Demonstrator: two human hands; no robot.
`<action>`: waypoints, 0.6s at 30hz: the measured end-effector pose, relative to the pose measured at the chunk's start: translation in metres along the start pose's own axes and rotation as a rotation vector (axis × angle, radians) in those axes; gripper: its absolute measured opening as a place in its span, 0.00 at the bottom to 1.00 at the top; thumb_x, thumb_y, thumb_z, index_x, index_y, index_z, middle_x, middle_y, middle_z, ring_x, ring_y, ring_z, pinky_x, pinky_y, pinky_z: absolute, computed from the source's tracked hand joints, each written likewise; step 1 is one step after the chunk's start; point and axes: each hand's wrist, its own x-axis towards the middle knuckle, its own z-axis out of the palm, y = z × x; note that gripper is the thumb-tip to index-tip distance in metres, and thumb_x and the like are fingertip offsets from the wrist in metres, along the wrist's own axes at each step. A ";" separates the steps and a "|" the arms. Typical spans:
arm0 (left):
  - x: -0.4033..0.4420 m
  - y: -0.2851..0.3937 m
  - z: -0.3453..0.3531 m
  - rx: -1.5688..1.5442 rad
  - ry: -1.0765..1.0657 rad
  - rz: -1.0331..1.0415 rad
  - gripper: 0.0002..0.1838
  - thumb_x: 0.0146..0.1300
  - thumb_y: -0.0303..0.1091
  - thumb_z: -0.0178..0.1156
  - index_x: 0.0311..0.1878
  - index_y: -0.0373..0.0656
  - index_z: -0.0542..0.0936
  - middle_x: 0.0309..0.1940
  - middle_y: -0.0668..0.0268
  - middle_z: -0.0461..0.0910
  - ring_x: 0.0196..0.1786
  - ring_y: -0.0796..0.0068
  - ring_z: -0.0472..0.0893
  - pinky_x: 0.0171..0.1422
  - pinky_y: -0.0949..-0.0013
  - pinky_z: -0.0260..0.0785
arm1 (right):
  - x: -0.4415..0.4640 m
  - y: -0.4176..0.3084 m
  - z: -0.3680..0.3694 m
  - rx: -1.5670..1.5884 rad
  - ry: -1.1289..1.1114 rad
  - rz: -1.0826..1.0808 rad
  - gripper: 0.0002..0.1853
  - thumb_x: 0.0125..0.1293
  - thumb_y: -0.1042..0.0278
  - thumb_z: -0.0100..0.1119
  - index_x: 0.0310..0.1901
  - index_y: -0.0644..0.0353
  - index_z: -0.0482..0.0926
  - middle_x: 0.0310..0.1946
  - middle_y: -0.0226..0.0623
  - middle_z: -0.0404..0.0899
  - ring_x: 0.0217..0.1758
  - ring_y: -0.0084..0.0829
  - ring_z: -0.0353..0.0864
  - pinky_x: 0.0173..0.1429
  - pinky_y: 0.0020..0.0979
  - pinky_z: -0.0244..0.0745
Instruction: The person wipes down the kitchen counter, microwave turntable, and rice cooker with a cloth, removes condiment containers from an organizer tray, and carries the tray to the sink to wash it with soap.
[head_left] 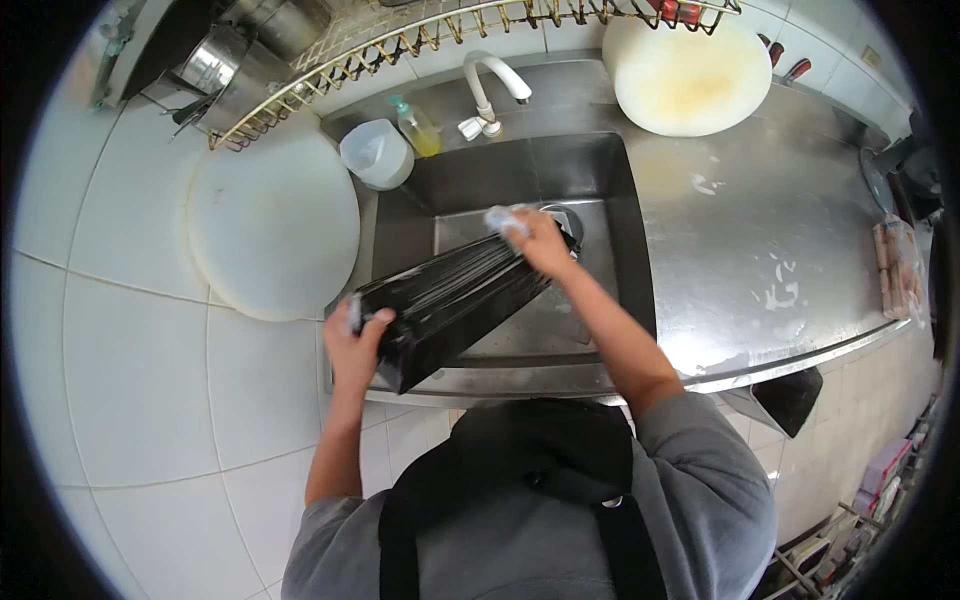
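A long black box-shaped piece (450,300) with wet, soapy streaks lies slanted over the sink (640,260). My left hand (355,345) grips its near left end, thumb on top and some whitish foam by the fingers. At the far right end, my right hand (540,243) is closed around a pale, whitish wad (507,220), which looks like a sponge or scrubber and seems to press on the black surface. Part of the round drain (565,217) shows behind my right hand. The underside of the black piece is hidden.
A white faucet (487,95) rises behind the sink. Beside it stand a pump bottle with yellow liquid (418,130) and a white tub (377,155). Round white boards lean at the left (275,225) and back right (690,80). A wire rack (400,45) hangs above.
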 end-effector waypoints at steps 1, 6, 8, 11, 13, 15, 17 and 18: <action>-0.006 0.004 -0.015 -0.005 0.055 -0.021 0.20 0.58 0.45 0.69 0.36 0.33 0.80 0.28 0.66 0.81 0.33 0.77 0.76 0.40 0.70 0.70 | 0.009 0.013 -0.019 0.008 -0.045 0.080 0.21 0.64 0.53 0.58 0.56 0.51 0.81 0.57 0.46 0.76 0.58 0.50 0.72 0.65 0.44 0.66; -0.028 -0.041 -0.041 -0.370 0.216 -0.148 0.21 0.63 0.45 0.65 0.45 0.34 0.78 0.38 0.65 0.80 0.41 0.74 0.77 0.49 0.69 0.70 | 0.041 0.071 -0.095 0.252 -0.110 0.209 0.21 0.69 0.53 0.57 0.60 0.53 0.79 0.60 0.36 0.78 0.64 0.31 0.73 0.67 0.33 0.66; -0.027 -0.033 -0.036 -0.599 0.195 -0.276 0.27 0.68 0.52 0.59 0.56 0.35 0.73 0.46 0.61 0.79 0.48 0.71 0.79 0.58 0.66 0.70 | 0.026 0.028 -0.148 0.399 -0.075 0.277 0.22 0.72 0.56 0.54 0.63 0.57 0.76 0.59 0.31 0.78 0.63 0.25 0.72 0.68 0.28 0.62; -0.016 -0.019 0.000 -0.877 0.085 -0.416 0.31 0.71 0.60 0.51 0.56 0.36 0.75 0.49 0.58 0.80 0.53 0.67 0.79 0.61 0.63 0.69 | 0.012 0.049 -0.207 0.503 0.202 0.370 0.35 0.70 0.42 0.51 0.70 0.59 0.66 0.68 0.37 0.67 0.69 0.31 0.64 0.73 0.31 0.54; -0.010 -0.038 0.037 -1.042 0.007 -0.543 0.35 0.71 0.63 0.46 0.60 0.38 0.74 0.54 0.57 0.79 0.55 0.64 0.79 0.64 0.61 0.69 | -0.008 0.016 -0.246 0.460 0.321 0.252 0.35 0.70 0.43 0.51 0.68 0.62 0.67 0.67 0.38 0.68 0.69 0.31 0.64 0.74 0.31 0.53; -0.001 -0.057 0.086 -1.254 -0.073 -0.558 0.35 0.71 0.63 0.46 0.62 0.38 0.73 0.58 0.56 0.77 0.59 0.62 0.77 0.66 0.59 0.68 | -0.024 0.018 -0.280 0.461 0.338 0.160 0.33 0.71 0.45 0.51 0.68 0.63 0.67 0.67 0.37 0.68 0.69 0.31 0.64 0.73 0.31 0.54; 0.010 -0.055 0.132 -1.282 -0.088 -0.565 0.36 0.70 0.63 0.47 0.64 0.38 0.72 0.60 0.56 0.76 0.61 0.61 0.76 0.67 0.59 0.68 | -0.043 0.048 -0.310 0.396 0.435 0.161 0.32 0.72 0.47 0.50 0.69 0.63 0.66 0.67 0.38 0.68 0.69 0.31 0.65 0.73 0.31 0.55; 0.015 -0.052 0.152 -1.352 -0.128 -0.633 0.36 0.70 0.62 0.47 0.65 0.39 0.71 0.62 0.57 0.74 0.62 0.61 0.75 0.68 0.58 0.67 | -0.052 0.066 -0.316 0.344 0.504 0.155 0.31 0.73 0.48 0.49 0.70 0.62 0.65 0.67 0.38 0.68 0.69 0.31 0.66 0.73 0.31 0.55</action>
